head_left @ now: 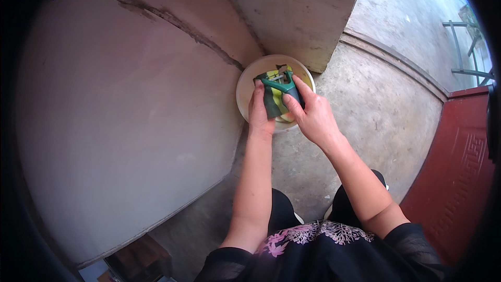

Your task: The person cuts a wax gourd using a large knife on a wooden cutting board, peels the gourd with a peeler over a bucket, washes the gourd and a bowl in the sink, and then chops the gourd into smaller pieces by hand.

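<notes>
Fingers of our right hand (313,117) clamp a green peeler (286,86); our left hand (259,109) grips a green-skinned vegetable (273,99) over a cream bowl (245,91) on the concrete floor (365,109), by the wall's corner. Blade could slip and nick our left fingertips.

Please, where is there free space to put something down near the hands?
Free: the concrete floor right of the bowl, up to the red door. Crowded: over the bowl, where the left hand and right hand hold the vegetable and green peeler.
</notes>
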A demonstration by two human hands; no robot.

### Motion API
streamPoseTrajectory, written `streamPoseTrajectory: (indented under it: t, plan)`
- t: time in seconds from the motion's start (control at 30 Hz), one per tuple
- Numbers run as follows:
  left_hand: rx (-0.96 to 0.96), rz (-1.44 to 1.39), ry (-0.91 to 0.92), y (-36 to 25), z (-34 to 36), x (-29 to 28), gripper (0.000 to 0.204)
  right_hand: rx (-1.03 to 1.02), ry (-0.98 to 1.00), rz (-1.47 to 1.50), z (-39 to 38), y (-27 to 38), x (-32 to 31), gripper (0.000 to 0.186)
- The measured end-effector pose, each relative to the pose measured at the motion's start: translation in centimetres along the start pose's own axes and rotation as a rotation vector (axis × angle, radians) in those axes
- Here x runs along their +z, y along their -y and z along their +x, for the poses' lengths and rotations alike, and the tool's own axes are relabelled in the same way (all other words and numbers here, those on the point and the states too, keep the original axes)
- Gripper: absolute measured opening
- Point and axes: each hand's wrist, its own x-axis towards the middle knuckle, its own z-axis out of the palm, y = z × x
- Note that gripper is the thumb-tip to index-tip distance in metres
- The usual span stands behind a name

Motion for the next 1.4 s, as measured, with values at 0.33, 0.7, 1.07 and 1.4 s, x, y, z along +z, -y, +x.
streamPoseTrajectory:
  t: [0.33, 0.7, 1.07, 1.4]
  plan:
    - [-0.008, -0.035, -0.004, 1.0, 0.0, -0.5, 0.046, -0.002, 0.009, -0.109, -0.1, 0.0, 0.4, 0.053]
    - [-0.006, -0.159, -0.085, -0.7, 1.3, -3.1, 0.055, -0.072, 0.160, -0.255, -2.2, 0.3, 1.8, 0.055]
    - [-0.030, -0.271, -0.121, -1.6, 1.2, -2.8, 0.063, -0.026, 0.178, -0.153, -2.5, 0.2, 0.2, 0.051]
    - [-0.168, -0.086, 0.054, -0.7, -0.8, 0.3, 0.059, -0.024, -0.039, -0.054, -0.1, -0.3, -0.7, 0.051]
